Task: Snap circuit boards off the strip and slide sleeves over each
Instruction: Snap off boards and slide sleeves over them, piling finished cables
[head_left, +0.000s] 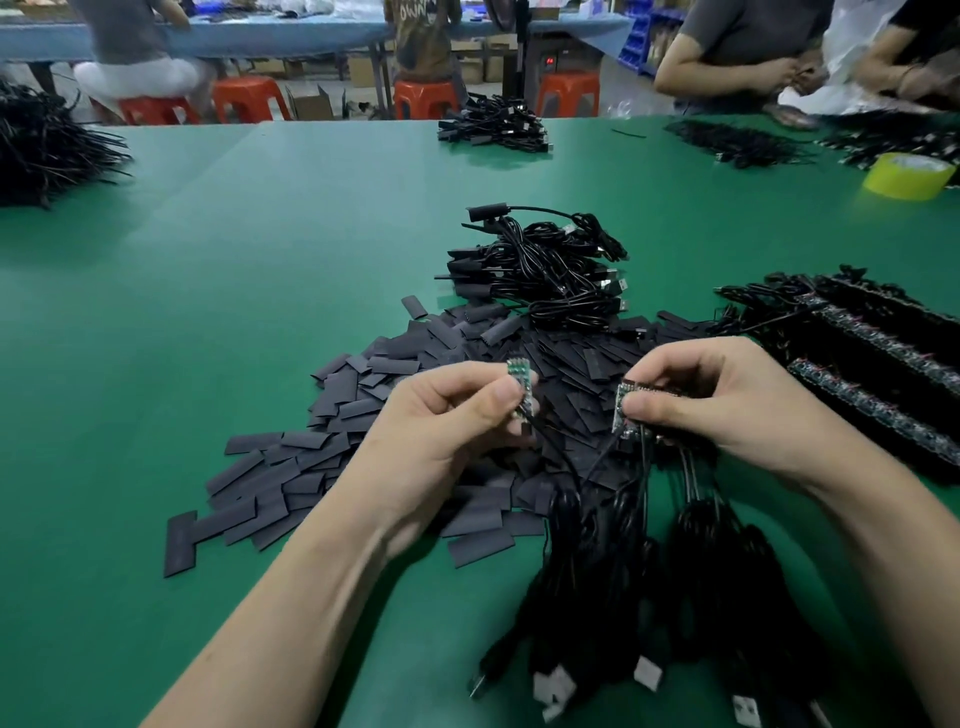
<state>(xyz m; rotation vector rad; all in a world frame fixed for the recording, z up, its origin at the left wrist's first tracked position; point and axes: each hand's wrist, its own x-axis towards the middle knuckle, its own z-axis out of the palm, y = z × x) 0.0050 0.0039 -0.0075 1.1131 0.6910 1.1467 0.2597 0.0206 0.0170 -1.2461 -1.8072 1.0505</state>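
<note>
My left hand (447, 415) pinches a single small green circuit board (156, 384) between thumb and fingers, with a black cable hanging from its lower end. A gap of about a hand's width separates it from my right hand (727, 400), which grips the short strip of remaining boards (626, 410), their black cables (649, 545) drooping to the table. Beneath and beyond both hands lies a wide heap of flat dark sleeves (322, 467) on the green table (208, 260).
A pile of sleeved cables (545, 275) lies past the sleeves. More board strips with cables (872, 374) lie at the right. A yellow tape roll (906, 175), black cable heaps (47, 145) and other people stand at the far edges.
</note>
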